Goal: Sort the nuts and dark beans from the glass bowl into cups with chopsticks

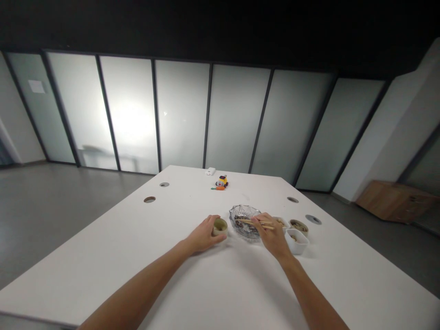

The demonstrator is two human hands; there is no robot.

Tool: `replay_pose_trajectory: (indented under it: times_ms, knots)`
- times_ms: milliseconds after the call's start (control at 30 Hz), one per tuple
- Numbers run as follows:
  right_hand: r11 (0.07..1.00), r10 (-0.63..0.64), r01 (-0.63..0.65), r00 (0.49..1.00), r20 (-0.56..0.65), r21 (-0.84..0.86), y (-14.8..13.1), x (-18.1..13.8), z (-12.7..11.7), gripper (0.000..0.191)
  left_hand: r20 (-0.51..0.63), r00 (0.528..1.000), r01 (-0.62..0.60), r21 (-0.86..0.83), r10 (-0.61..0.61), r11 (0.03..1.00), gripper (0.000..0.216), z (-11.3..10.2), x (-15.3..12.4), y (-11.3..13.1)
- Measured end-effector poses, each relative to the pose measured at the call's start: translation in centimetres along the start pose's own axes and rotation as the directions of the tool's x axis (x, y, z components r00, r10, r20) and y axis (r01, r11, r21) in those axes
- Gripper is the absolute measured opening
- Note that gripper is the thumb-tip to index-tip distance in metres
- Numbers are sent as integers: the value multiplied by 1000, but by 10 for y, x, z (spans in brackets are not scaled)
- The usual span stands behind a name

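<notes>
My left hand [206, 234] is wrapped round the side of a small greenish cup [220, 225] on the table; a bit of something dark lies inside it. In my right hand [270, 233] is a pair of chopsticks [247, 222], their tips reaching over a clear glass bowl [237, 210]. Small dark pieces [240, 225] lie in that bowl, too small to name. Right of my right hand stand a white square bowl [297, 245], another white bowl [285, 221] partly hidden by the hand, and a round greenish bowl [304, 231], each with some pieces inside.
Farther back on the white table [178, 270] are a yellow and grey toy vehicle [222, 181], an orange carrot-shaped thing [219, 188] and a small white box [210, 171]. Round cable holes [150, 199] lie near the table's sides. A wooden cabinet [395, 201] stands at right.
</notes>
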State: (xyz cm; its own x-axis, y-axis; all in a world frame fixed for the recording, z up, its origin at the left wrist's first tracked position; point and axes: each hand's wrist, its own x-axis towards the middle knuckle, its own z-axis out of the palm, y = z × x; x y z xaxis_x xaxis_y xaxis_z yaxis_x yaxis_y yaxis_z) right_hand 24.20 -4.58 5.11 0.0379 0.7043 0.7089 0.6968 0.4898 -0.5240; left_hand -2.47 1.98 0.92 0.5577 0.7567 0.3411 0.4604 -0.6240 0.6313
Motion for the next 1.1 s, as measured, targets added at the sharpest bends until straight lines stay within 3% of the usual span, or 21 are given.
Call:
replay_pose_trajectory:
  times_ms: [267,533,1100]
  knots:
    - [998,-27,22,996,-91,-56,8,2,-4,54,5,1000,0,-6,0,1000,65,1,0,-2]
    - [1000,-12,11,1000,-27,-26,13,0,2,55,7,1000,6,0,-6,1000,64,0,1,0]
    - [999,-11,7,994,-110,-35,12,2,-2,54,19,1000,-7,-4,7,1000,63,1,2,-2]
